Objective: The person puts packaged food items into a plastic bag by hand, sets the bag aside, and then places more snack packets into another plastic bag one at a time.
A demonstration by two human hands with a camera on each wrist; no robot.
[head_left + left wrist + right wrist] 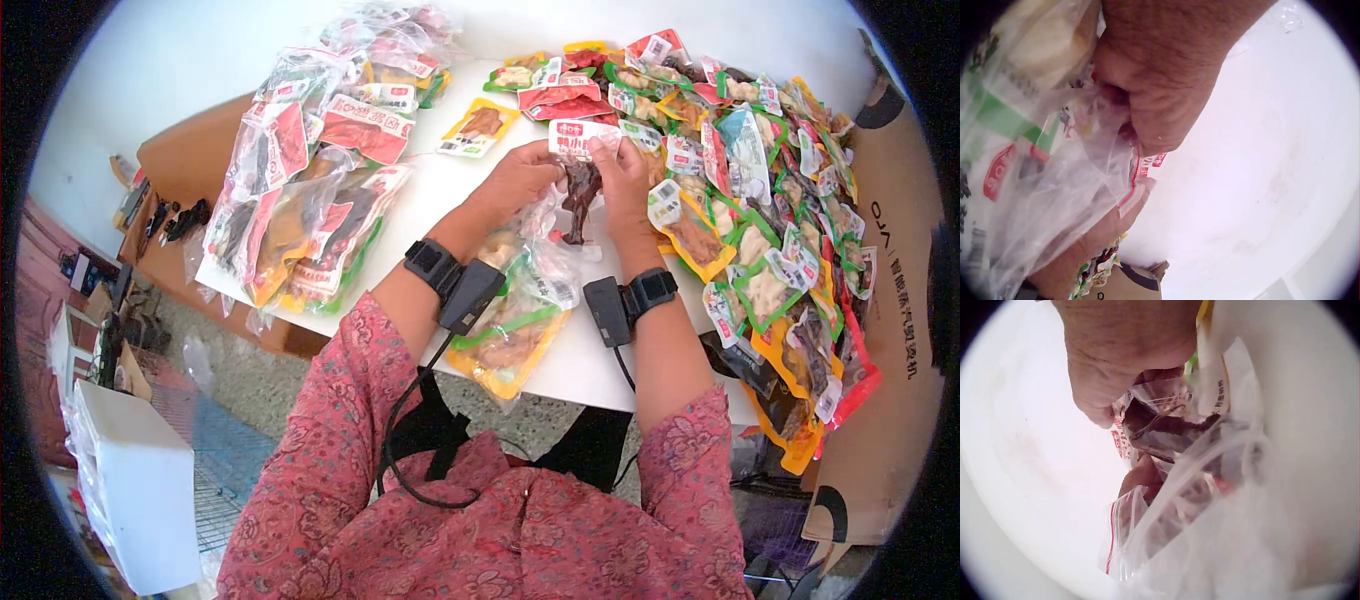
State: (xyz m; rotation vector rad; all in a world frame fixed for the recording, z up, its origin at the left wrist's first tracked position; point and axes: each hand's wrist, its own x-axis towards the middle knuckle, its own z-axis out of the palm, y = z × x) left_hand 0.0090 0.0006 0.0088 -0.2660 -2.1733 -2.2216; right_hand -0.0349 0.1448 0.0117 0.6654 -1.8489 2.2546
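Observation:
My right hand (624,185) pinches a clear snack packet of dark meat (580,200) by its white and red label. Beside it my left hand (515,185) grips the mouth of a clear zip bag (1066,187), whose red seal strip shows near the fingers. Other snack packets (510,345), with yellow and green edges, lie inside the bag, which sags toward the table's front edge. In the right wrist view the dark meat packet (1166,434) overlaps the bag's mouth, and the left fingers (1138,478) appear just below it. Part of the packet is hidden behind plastic.
A large heap of loose snack packets (760,200) covers the right of the white table (400,225). Filled clear bags (310,190) are stacked at the left. One yellow packet (478,128) lies between them. Cardboard (880,400) stands along the right side.

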